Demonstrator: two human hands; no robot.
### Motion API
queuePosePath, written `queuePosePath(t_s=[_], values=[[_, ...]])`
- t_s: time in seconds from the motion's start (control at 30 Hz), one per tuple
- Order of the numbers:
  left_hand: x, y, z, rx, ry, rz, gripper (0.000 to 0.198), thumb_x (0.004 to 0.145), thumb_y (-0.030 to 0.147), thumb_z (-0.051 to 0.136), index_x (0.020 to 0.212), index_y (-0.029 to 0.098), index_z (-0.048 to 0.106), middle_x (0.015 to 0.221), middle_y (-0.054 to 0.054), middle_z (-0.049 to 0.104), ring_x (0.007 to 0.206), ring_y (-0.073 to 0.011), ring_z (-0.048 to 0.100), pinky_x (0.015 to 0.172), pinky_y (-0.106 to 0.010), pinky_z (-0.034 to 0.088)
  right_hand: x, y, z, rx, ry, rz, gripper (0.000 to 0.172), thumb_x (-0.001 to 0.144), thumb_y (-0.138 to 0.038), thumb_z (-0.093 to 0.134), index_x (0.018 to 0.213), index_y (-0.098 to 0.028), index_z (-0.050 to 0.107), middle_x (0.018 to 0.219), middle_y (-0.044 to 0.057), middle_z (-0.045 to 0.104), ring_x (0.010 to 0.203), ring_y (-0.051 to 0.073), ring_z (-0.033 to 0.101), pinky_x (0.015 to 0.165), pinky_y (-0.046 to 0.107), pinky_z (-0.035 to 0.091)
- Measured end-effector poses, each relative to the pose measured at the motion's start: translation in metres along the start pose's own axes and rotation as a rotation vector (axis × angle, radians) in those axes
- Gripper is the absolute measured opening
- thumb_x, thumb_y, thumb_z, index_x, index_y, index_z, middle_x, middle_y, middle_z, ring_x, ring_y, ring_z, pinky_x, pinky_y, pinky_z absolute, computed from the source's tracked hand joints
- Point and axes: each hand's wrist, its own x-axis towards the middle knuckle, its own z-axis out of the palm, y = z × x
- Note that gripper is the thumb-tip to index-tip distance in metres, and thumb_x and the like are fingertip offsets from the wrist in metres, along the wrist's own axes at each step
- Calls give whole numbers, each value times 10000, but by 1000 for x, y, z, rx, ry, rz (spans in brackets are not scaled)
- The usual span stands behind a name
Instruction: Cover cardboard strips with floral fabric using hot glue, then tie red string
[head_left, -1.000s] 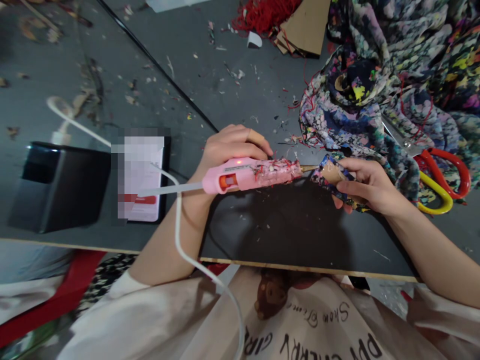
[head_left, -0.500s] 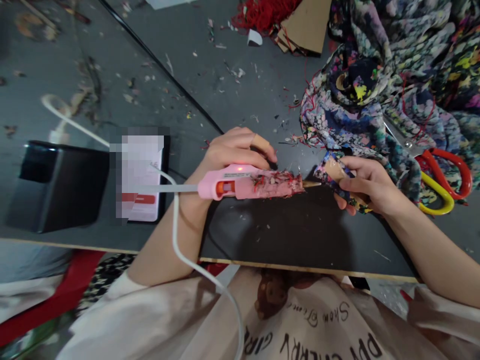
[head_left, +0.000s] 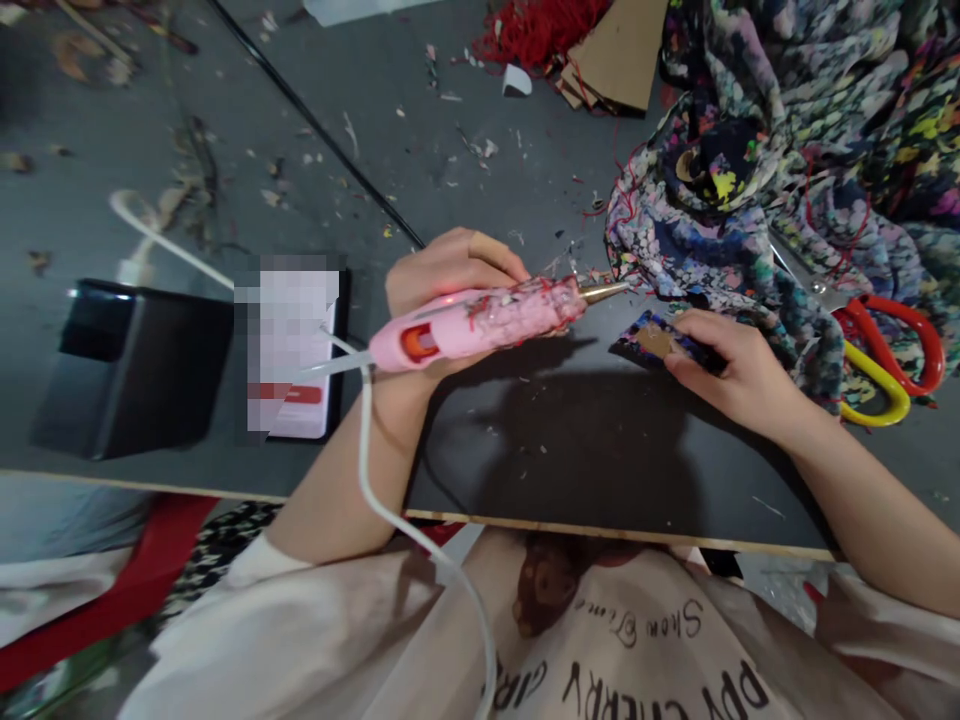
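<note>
My left hand (head_left: 450, 268) is closed around a pink hot glue gun (head_left: 480, 322), whose front is crusted with glue and red thread bits. A clear glue stick (head_left: 334, 364) juts from its rear, and its metal nozzle (head_left: 604, 292) points right, apart from the other piece. Between the thumb and fingers of my right hand (head_left: 724, 370) is a small cardboard piece (head_left: 651, 342) edged with dark floral fabric, held low over the table. Part of that piece is hidden by the fingers.
A heap of floral fabric (head_left: 750, 220) lies at right, with scissors (head_left: 885, 350) with red and yellow handles on it. Red thread (head_left: 517, 35) and cardboard pieces (head_left: 619, 60) lie at the back. A phone (head_left: 300, 350) and black box (head_left: 142, 370) stand left. A white cord (head_left: 367, 440) crosses my left forearm.
The glue gun has tilted nose-up and moved away and left, its nozzle leaving the fabric-edged cardboard. My right hand has turned the piece lower and flatter.
</note>
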Motion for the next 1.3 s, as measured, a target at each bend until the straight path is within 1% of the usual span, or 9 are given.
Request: queuePosePath(t_s=[0.17, 0.3, 0.4, 0.67, 0.87, 0.97, 1.1, 1.2, 1.3], values=[[6, 4, 9, 120, 125, 249, 303, 906, 514, 613, 870, 219, 672, 860, -34, 718, 760, -140, 633, 721, -327, 501, -5, -3, 3, -320, -71, -146, 484, 909, -133, 457, 1391, -140, 504, 1237, 121, 717, 994, 220, 725, 771, 301, 568], [8, 9, 7, 171, 182, 246, 319, 891, 555, 609, 855, 244, 668, 836, -17, 716, 745, -145, 654, 681, -325, 528, -8, -7, 7, -447, -110, -198, 518, 931, -120, 405, 1446, -143, 450, 1181, 118, 736, 979, 229, 730, 769, 317, 579], [8, 13, 3, 186, 144, 175, 321, 883, 577, 605, 866, 261, 655, 872, -35, 721, 800, -180, 682, 717, -356, 548, -11, -9, 10, -538, -111, -233, 521, 932, -116, 404, 1451, -95, 438, 1113, 141, 740, 904, 245, 727, 723, 333, 574], [7, 8, 5, 194, 219, 165, 187, 851, 446, 685, 846, 262, 657, 863, -25, 711, 780, -193, 675, 695, -358, 540, -12, -14, 12, -733, -115, -309, 524, 930, -105, 369, 1448, -78, 444, 837, 84, 696, 688, 211, 654, 586, 303, 498], [6, -8, 10, 129, 294, 177, 433, 852, 689, 554, 792, 277, 674, 802, -30, 694, 706, -208, 638, 611, -379, 494, -12, -17, 13, -706, -185, -243, 561, 921, -101, 373, 1477, -107, 446, 853, 100, 703, 707, 216, 658, 613, 308, 506], [6, -5, 9, 117, 271, 130, 430, 841, 687, 568, 795, 271, 665, 830, -35, 691, 743, -213, 641, 651, -388, 500, -9, -14, 8, -547, -195, -142, 568, 926, -124, 377, 1490, -137, 444, 990, 131, 736, 821, 236, 700, 714, 338, 552], [5, 5, 6, 28, 260, 113, 363, 835, 621, 637, 813, 259, 662, 847, -37, 690, 737, -194, 634, 633, -364, 493, -3, -2, -5, -12, -138, 49, 482, 911, -261, 527, 1385, -180, 548, 1234, 116, 706, 1067, 226, 692, 906, 358, 546], [6, 9, 1, -20, 125, 188, 393, 839, 639, 622, 804, 250, 665, 820, -34, 709, 694, -175, 634, 615, -341, 489, -1, 6, -10, 414, -110, 260, 447, 836, -336, 663, 1251, -193, 580, 1060, 62, 746, 806, 150, 702, 676, 254, 536], [8, 10, -3, 15, -60, 240, 388, 881, 602, 581, 783, 235, 662, 791, -35, 729, 665, -161, 635, 653, -341, 469, -1, 9, -8, 674, -106, 382, 420, 791, -353, 727, 1159, -206, 590, 888, 4, 740, 568, 77, 600, 479, 170, 381]])
